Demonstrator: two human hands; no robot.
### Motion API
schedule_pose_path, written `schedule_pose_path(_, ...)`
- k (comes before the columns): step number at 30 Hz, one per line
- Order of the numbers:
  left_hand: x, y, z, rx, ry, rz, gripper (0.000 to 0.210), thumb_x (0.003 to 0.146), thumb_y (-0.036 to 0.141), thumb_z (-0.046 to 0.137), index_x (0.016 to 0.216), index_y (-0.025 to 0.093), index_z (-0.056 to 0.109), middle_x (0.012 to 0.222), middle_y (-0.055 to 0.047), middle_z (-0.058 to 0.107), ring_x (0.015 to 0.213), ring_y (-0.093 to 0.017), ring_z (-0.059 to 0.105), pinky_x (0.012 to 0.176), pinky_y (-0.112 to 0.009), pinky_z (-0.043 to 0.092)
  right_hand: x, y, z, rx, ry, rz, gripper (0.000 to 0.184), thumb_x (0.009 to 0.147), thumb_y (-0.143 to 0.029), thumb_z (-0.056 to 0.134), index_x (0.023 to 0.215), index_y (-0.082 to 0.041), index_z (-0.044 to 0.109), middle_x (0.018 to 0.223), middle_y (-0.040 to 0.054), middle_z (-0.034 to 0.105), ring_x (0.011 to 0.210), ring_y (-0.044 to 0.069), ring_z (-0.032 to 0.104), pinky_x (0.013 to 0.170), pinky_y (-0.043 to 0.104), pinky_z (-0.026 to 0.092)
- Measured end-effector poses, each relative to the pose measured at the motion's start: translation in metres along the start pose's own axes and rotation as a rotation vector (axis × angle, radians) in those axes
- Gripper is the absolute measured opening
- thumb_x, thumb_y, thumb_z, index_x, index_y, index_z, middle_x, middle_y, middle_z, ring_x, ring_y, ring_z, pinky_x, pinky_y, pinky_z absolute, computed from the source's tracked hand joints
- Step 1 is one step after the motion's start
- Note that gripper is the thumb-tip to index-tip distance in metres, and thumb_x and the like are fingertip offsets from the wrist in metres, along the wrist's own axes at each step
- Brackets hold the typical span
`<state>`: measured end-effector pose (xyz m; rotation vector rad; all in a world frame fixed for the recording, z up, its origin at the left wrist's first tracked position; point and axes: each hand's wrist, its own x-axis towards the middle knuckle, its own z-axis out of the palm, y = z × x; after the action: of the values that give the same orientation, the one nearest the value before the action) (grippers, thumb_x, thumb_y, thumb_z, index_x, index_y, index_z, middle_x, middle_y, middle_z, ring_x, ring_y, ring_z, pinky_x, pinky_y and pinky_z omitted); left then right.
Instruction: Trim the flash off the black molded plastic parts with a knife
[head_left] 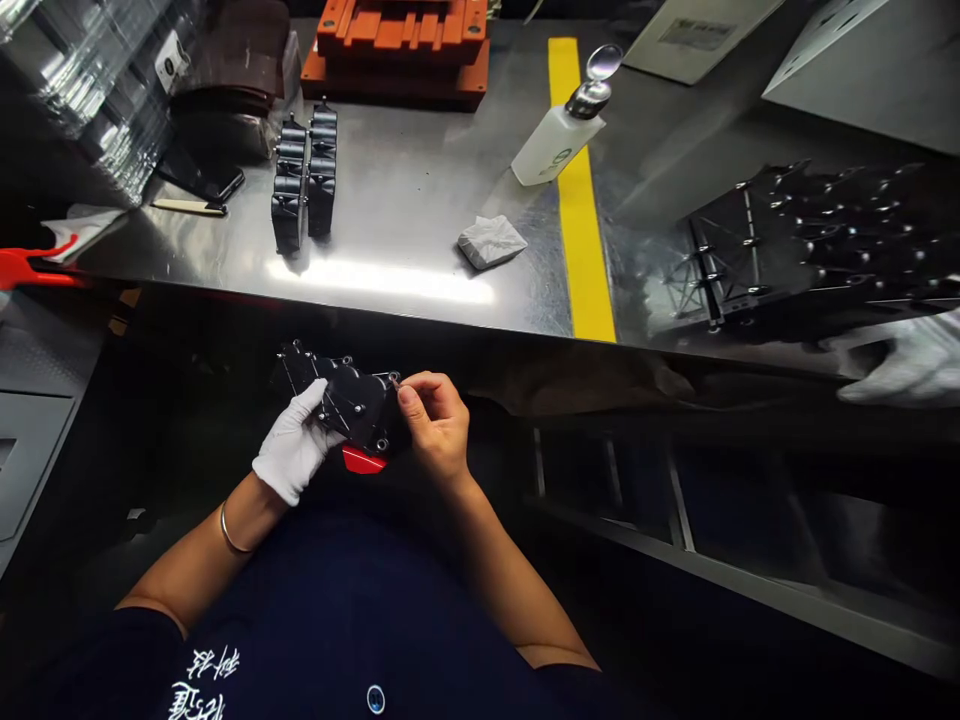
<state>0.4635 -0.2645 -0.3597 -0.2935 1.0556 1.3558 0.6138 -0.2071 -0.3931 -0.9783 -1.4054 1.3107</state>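
Note:
My left hand (pixel 294 448), in a white glove, grips a black molded part (pixel 352 400) from its near left side. The part has rounded lobes, thin ribs and small round bosses, and is held in front of my body below the table edge. My bare right hand (pixel 441 425) is at the part's right end, thumb and forefinger pinched together by a corner boss. Whatever sits between those fingertips, if anything, is too small to make out. A bit of red (pixel 364 460) shows just under the part.
On the metal table (pixel 405 180) stand two similar black parts (pixel 304 185), a white pump bottle (pixel 559 140), a folded white cloth (pixel 492 242) and an orange fixture (pixel 401 60). Yellow tape (pixel 581 220) crosses it. More black parts (pixel 840 240) and another person's gloved hand (pixel 907 365) are at right.

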Motion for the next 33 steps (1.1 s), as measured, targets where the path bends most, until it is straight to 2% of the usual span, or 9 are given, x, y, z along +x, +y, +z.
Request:
schedule_pose_path(5,-0.002,0.002,-0.001,-0.019,-0.023,-0.017,0.018,0.091,0.017,0.051,0.1,0.01,0.065,0.092,-0.006,0.073,0.08,-0.012,0.07,0.075,-0.025,0.06,0.002,0.011,0.0,0.006,0.041,-0.103,0.019,0.086,-0.037,0.059,0.078,-0.021,0.053,0.072,-0.0001,0.055,0.066,0.012,0.052,0.059,0.027,0.043)
schedule_pose_path(10,-0.014,0.008,-0.004,0.018,-0.041,-0.105,0.014,0.089,0.017,0.054,0.091,0.011,0.067,0.081,-0.005,0.073,0.077,-0.015,0.071,0.077,-0.027,0.06,0.008,0.026,-0.007,-0.063,0.143,0.037,0.031,0.083,-0.048,0.06,0.073,-0.02,0.052,0.067,-0.0009,0.052,0.06,0.012,0.049,0.057,0.027,0.042)
schedule_pose_path(13,-0.016,0.007,-0.004,0.041,-0.058,-0.061,0.012,0.087,0.015,0.056,0.086,0.012,0.068,0.077,-0.004,0.073,0.071,-0.015,0.071,0.076,-0.027,0.061,0.005,0.016,-0.009,0.008,0.061,0.026,0.031,0.083,-0.049,0.059,0.073,-0.02,0.051,0.067,-0.0006,0.052,0.059,0.012,0.049,0.055,0.027,0.041)
schedule_pose_path(18,-0.008,0.006,-0.003,-0.008,-0.002,-0.041,0.019,0.092,0.015,0.049,0.094,0.01,0.067,0.085,-0.005,0.074,0.074,-0.012,0.071,0.073,-0.023,0.06,-0.003,-0.01,-0.011,0.113,-0.069,-0.089,0.019,0.087,-0.038,0.059,0.079,-0.021,0.055,0.069,0.0006,0.056,0.063,0.013,0.053,0.058,0.028,0.044)
schedule_pose_path(22,-0.004,0.006,-0.007,-0.002,-0.022,-0.037,0.018,0.091,0.016,0.05,0.093,0.01,0.067,0.087,-0.004,0.074,0.076,-0.012,0.071,0.074,-0.022,0.06,-0.003,-0.011,-0.01,0.079,-0.097,-0.108,0.017,0.087,-0.036,0.059,0.078,-0.021,0.056,0.069,0.0012,0.058,0.064,0.014,0.054,0.059,0.029,0.046)
schedule_pose_path(25,-0.007,0.01,-0.014,0.081,-0.076,-0.031,0.01,0.084,0.018,0.062,0.088,0.013,0.069,0.083,-0.002,0.074,0.073,-0.012,0.071,0.072,-0.021,0.059,-0.001,-0.007,-0.012,-0.003,-0.117,-0.098,0.02,0.087,-0.037,0.058,0.077,-0.021,0.057,0.069,0.0015,0.06,0.064,0.014,0.056,0.059,0.029,0.046)
schedule_pose_path(27,-0.012,0.014,-0.016,0.176,-0.159,0.004,0.014,0.073,0.02,0.074,0.086,0.014,0.071,0.08,-0.002,0.074,0.072,-0.014,0.071,0.071,-0.021,0.058,0.001,-0.006,-0.016,-0.096,-0.176,-0.097,0.021,0.088,-0.036,0.056,0.075,-0.02,0.058,0.067,0.0011,0.061,0.061,0.013,0.057,0.057,0.027,0.046)
schedule_pose_path(29,-0.017,0.02,-0.015,0.286,-0.267,0.055,0.031,0.062,0.02,0.082,0.091,0.015,0.072,0.086,-0.004,0.075,0.078,-0.017,0.071,0.074,-0.023,0.058,0.002,-0.008,-0.021,-0.182,-0.295,-0.126,0.025,0.092,-0.034,0.05,0.073,-0.019,0.058,0.062,0.0,0.06,0.054,0.011,0.055,0.052,0.024,0.043)
schedule_pose_path(33,-0.022,0.031,-0.012,0.446,-0.377,0.119,0.056,0.055,0.018,0.086,0.108,0.017,0.069,0.099,-0.006,0.073,0.089,-0.023,0.069,0.08,-0.029,0.056,0.002,-0.022,-0.031,-0.225,-0.615,-0.366,0.043,0.098,-0.041,0.032,0.072,-0.018,0.057,0.058,0.0005,0.057,0.049,0.009,0.05,0.048,0.022,0.038)
